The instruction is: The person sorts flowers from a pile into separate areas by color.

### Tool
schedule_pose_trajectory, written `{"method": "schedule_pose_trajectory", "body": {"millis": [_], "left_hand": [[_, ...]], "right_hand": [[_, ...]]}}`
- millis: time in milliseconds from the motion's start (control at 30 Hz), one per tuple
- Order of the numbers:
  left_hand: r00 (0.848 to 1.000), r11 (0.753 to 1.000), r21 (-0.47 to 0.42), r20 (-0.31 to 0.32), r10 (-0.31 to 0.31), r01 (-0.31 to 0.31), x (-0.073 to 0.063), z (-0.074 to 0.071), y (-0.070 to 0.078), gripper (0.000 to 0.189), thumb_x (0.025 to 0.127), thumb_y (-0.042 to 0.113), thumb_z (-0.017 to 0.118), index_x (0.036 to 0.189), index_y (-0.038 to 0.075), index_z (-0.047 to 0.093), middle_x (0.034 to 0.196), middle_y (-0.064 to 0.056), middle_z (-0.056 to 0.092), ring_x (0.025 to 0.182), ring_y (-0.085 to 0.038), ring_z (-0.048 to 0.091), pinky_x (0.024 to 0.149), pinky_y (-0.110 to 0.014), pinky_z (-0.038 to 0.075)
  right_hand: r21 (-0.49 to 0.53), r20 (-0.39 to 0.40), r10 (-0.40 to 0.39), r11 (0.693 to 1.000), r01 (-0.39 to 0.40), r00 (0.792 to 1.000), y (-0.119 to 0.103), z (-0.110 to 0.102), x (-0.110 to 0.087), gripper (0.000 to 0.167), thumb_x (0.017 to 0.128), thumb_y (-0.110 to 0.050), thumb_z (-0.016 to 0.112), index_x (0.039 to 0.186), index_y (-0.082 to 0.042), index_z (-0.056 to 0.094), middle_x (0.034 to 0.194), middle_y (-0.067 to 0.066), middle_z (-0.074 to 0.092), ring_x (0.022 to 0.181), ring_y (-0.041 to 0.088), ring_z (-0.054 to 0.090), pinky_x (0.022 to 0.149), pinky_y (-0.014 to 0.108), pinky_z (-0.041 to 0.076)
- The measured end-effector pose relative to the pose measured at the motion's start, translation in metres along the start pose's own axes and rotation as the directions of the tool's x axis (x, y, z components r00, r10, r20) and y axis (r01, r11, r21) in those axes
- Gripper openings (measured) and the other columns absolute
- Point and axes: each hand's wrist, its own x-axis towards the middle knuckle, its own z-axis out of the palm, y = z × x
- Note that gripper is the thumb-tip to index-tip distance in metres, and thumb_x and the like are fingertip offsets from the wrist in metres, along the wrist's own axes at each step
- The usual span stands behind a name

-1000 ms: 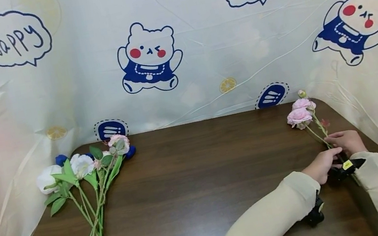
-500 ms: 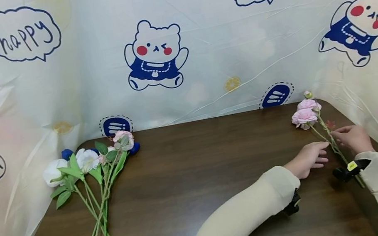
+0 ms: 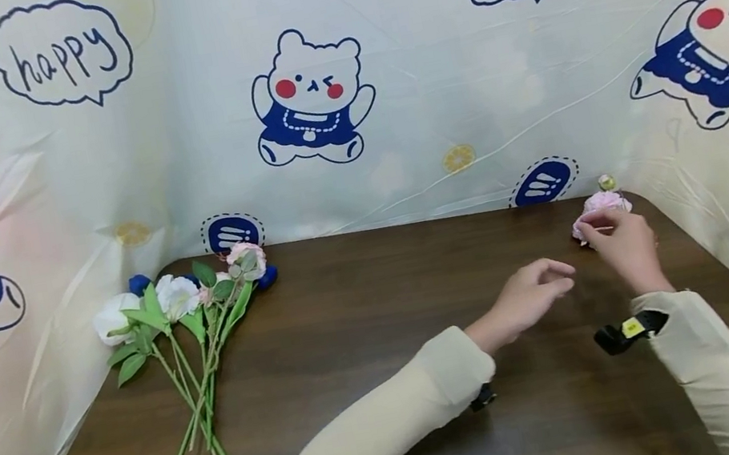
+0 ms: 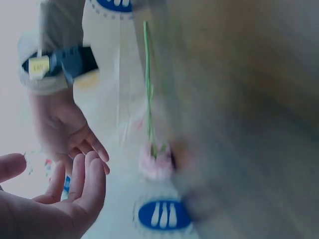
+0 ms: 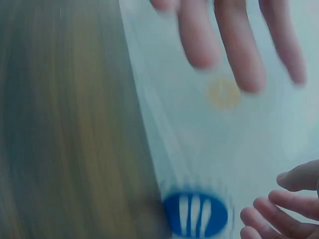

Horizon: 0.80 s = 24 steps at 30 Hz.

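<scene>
A pink, rose-like flower stem point(image 3: 605, 203) lies on the table at the far right. In the head view, my right hand point(image 3: 623, 243) overlaps its bloom and hides most of the stem. The left wrist view shows the same pink flower point(image 4: 157, 164) apart from both hands, its green stem uncovered. My right hand point(image 5: 286, 211) has its thumb apart from its loosely bent fingers and holds nothing. To its left, my left hand point(image 3: 523, 297) hovers over the table with relaxed fingers. Its palm point(image 4: 60, 214) faces the camera in the left wrist view, holding nothing.
On the left of the brown wooden table point(image 3: 381, 322) lies a bunch of white, pink and blue flowers point(image 3: 179, 297) with crossed green stems. A patterned curtain point(image 3: 399, 91) hangs close behind the table and along its sides.
Both hands were at the pink flower's stem. They have let go and moved left, the left hand farther away. The right hand has also risen. The head view has shifted slightly left.
</scene>
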Motion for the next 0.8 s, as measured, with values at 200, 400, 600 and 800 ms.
{"method": "schedule_pose_trajectory", "body": {"millis": [200, 400, 600, 800], "left_hand": [[0.992, 0.992, 0.122, -0.110, 0.059, -0.046, -0.029, -0.071, -0.015, 0.023, 0.094, 0.017, 0.055, 0.114, 0.010, 0.063, 0.114, -0.005, 0.066, 0.103, -0.017, 0.061, 0.083, -0.024, 0.048], [0.981, 0.983, 0.185, -0.195, 0.022, 0.014, -0.066, -0.135, -0.029, 0.022, 0.095, 0.017, 0.052, 0.113, 0.009, 0.063, 0.114, -0.008, 0.065, 0.104, -0.023, 0.059, 0.083, -0.034, 0.049], [0.972, 0.967, 0.238, -0.234, -0.033, 0.090, -0.106, -0.185, -0.041, 0.025, 0.097, 0.019, 0.050, 0.115, 0.006, 0.062, 0.117, -0.012, 0.064, 0.106, -0.026, 0.059, 0.085, -0.039, 0.049], [0.939, 0.934, 0.305, -0.336, -0.078, 0.187, -0.143, -0.234, -0.056, 0.029, 0.098, 0.018, 0.046, 0.118, 0.003, 0.059, 0.118, -0.019, 0.062, 0.105, -0.032, 0.059, 0.086, -0.043, 0.049]], "right_hand": [[0.237, 0.081, -0.137, 0.965, 0.114, 0.987, -0.067, 0.049, -0.013, 0.019, 0.089, -0.007, 0.062, 0.101, 0.007, 0.066, 0.091, 0.028, 0.068, 0.063, -0.009, 0.058, 0.058, 0.008, 0.044], [0.352, 0.163, -0.220, 0.924, 0.152, 0.962, -0.123, 0.089, -0.026, 0.014, 0.088, -0.006, 0.063, 0.097, 0.003, 0.068, 0.088, 0.022, 0.070, 0.073, 0.026, 0.069, 0.058, 0.014, 0.047], [0.419, 0.275, -0.255, 0.900, 0.123, 0.927, -0.168, 0.127, -0.038, 0.013, 0.088, -0.008, 0.063, 0.096, 0.001, 0.068, 0.085, 0.018, 0.070, 0.074, 0.029, 0.068, 0.059, 0.020, 0.049], [0.457, 0.361, -0.289, 0.884, 0.102, 0.887, -0.207, 0.170, -0.050, 0.011, 0.087, -0.008, 0.064, 0.093, -0.001, 0.069, 0.082, 0.018, 0.070, 0.072, 0.030, 0.068, 0.056, 0.019, 0.047]]}}
